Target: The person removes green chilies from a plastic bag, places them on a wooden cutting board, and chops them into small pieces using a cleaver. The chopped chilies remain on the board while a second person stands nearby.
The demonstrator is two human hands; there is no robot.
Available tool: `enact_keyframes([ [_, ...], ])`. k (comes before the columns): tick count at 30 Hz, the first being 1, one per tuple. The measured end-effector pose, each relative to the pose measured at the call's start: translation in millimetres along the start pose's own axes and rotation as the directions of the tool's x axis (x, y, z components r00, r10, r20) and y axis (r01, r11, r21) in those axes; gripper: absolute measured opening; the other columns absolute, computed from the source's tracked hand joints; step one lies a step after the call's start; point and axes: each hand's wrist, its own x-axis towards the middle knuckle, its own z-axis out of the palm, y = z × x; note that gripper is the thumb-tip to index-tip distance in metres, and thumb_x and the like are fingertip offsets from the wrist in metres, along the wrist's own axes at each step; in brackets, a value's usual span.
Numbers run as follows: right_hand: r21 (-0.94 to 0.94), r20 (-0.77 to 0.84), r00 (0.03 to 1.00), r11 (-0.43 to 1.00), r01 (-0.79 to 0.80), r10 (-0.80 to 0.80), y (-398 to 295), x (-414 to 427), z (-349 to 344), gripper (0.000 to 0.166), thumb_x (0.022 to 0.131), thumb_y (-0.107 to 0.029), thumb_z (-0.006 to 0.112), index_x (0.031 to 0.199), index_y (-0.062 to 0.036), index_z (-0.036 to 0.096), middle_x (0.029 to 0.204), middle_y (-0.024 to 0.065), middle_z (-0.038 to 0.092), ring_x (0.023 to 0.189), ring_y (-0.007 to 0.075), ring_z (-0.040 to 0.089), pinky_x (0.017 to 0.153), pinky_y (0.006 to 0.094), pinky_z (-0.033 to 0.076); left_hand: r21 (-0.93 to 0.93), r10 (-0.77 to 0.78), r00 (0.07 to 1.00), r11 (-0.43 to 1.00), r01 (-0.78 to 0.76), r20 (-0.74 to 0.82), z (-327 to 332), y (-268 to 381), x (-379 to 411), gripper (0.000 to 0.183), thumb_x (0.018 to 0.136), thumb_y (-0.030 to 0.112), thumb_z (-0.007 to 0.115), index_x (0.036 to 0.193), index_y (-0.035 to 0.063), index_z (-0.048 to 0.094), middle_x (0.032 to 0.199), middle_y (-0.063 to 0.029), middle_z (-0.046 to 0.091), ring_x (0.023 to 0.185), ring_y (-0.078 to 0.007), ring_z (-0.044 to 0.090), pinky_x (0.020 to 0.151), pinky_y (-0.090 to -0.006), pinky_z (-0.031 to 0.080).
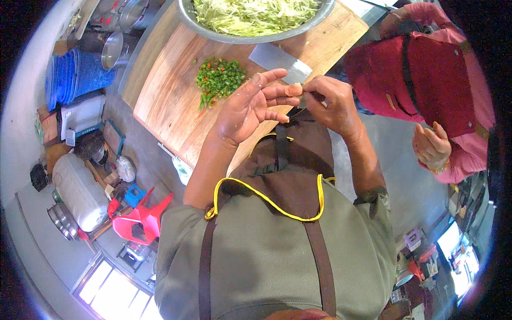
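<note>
My left hand (250, 106) is held palm up with its fingers apart, over the near right part of a wooden cutting board (168, 84). Around one of its fingertips sits a tan finger wrap (294, 90) with a whitish edge, which looks like an adhesive bandage. My right hand (334, 102) pinches at the wrap's outer end with thumb and forefinger. Behind the fingers lies a cleaver's broad metal blade (278, 62); its handle is hidden. A pile of chopped green and red chili peppers (220, 78) rests on the board beside my left hand.
A metal basin (256, 39) of shredded cabbage (256, 16) stands at the board's far side. To the right is a co-worker in a red apron (436, 80), one hand (432, 146) hanging near me. Blue crates (76, 76) and a red plastic chair (138, 224) are at left.
</note>
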Motion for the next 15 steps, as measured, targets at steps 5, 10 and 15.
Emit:
enact_keyframes([
  [5, -0.054, -0.052, 0.998, 0.998, -0.024, 0.022, -0.4, 4.2, 8.6, 0.010, 0.078, 0.004, 0.071, 0.083, -0.0010, 0.063, 0.072, 0.0081, 0.063, 0.059, 0.0185, 0.060, 0.054, 0.0306, 0.048, -0.050, 0.041, 0.999, 0.998, -0.041, -0.009, -3.0, -3.2, -0.8, 0.073, 0.102, 0.055, 0.047, 0.151, 0.0011, 0.036, 0.141, -0.0279, 0.054, 0.128, -0.0383, 0.057, 0.090, -0.0427, 0.059],
  [10, -0.059, -0.110, 0.971, 0.974, -0.220, 0.212, -6.6, 1.8, 19.7, 0.008, 0.076, -0.004, 0.071, 0.078, -0.0064, 0.063, 0.073, 0.0127, 0.064, 0.065, 0.0338, 0.065, 0.058, 0.0391, 0.052, -0.175, 0.096, 0.994, 0.979, -0.102, -0.042, -1.8, -10.7, 2.9, 0.072, 0.101, 0.053, 0.050, 0.151, 0.0024, 0.037, 0.143, -0.0271, 0.052, 0.132, -0.0375, 0.053, 0.093, -0.0440, 0.057],
  [15, 0.002, -0.133, 0.966, 0.974, -0.225, 0.223, -6.6, 4.6, 22.1, 0.011, 0.082, -0.008, 0.071, 0.092, -0.0049, 0.068, 0.080, 0.0136, 0.068, 0.068, 0.0274, 0.067, 0.062, 0.0349, 0.053, -0.152, 0.129, 0.991, 0.979, -0.135, -0.043, -1.1, -11.9, 4.2, 0.073, 0.101, 0.053, 0.051, 0.152, 0.0030, 0.036, 0.148, -0.0218, 0.049, 0.136, -0.0356, 0.049, 0.097, -0.0445, 0.054],
])
